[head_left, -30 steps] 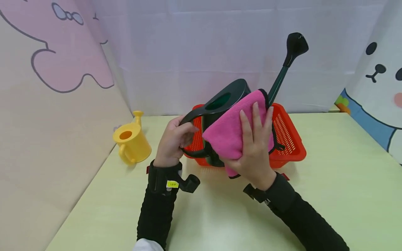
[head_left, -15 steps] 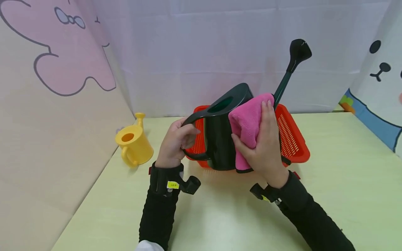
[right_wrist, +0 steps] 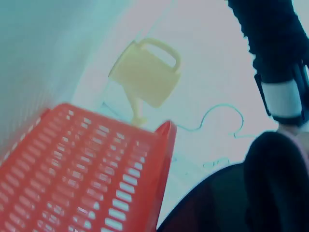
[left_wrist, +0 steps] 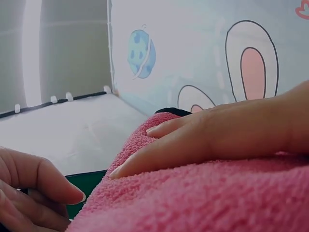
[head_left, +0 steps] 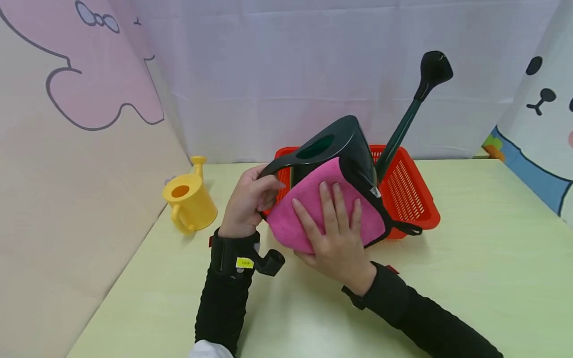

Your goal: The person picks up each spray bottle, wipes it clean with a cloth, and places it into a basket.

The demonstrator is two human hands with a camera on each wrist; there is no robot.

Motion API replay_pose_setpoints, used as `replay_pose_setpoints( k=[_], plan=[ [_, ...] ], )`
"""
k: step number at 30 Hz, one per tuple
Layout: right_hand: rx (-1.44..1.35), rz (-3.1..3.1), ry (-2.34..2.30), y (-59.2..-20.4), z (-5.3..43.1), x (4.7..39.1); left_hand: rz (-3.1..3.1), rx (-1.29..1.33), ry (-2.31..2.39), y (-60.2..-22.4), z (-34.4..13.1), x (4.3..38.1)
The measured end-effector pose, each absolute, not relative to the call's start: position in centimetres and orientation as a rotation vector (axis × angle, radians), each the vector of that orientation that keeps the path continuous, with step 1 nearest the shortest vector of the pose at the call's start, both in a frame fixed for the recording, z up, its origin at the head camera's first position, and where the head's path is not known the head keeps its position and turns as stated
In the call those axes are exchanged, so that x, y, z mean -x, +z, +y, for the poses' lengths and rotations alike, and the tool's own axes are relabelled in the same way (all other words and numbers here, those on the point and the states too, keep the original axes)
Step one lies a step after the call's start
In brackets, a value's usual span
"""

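A dark green watering can [head_left: 351, 136] is held up in front of the red basket, its long spout with a black rose pointing up to the right. My left hand [head_left: 243, 206] grips the can's handle, the fingers curled round it. Over the near side of the can lies a pink cloth [head_left: 286, 228] with black edging and a loop. My right hand [head_left: 340, 241] presses flat on this cloth, fingers spread and nearly straight. Both the pink cloth [left_wrist: 203, 203] and the right hand [left_wrist: 212, 133] fill much of the left wrist view. The can's lower body is hidden behind the cloth.
The red plastic basket [head_left: 416, 199] with slotted walls stands on the pale table [head_left: 483, 258] behind the can. To the left, a small yellow watering can [head_left: 199, 206] stands near the table's edge. A white curtain [head_left: 268, 74] hangs at the back.
My right hand has slid the cloth first rightward toward the spout, then back left and down across the can. The left hand keeps its grip on the handle.
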State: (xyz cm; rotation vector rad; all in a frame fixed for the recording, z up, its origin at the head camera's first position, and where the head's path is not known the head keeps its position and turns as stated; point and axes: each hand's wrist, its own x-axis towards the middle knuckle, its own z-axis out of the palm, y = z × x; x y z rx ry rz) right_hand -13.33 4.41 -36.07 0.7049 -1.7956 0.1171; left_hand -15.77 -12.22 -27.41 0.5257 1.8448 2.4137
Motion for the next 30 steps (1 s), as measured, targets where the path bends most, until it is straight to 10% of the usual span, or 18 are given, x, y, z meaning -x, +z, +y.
replay_pose_setpoints(
  k=[20,30],
  plan=[
    [-0.552,-1.883,1.216,-31.0,10.7,15.2,1.787,-0.577,2.394,-27.6,-12.1,15.6],
    [-0.602,-1.871,0.988,-31.3,9.8,15.3,1.802,-0.619,2.387,-27.5,-12.0,15.7]
  ],
)
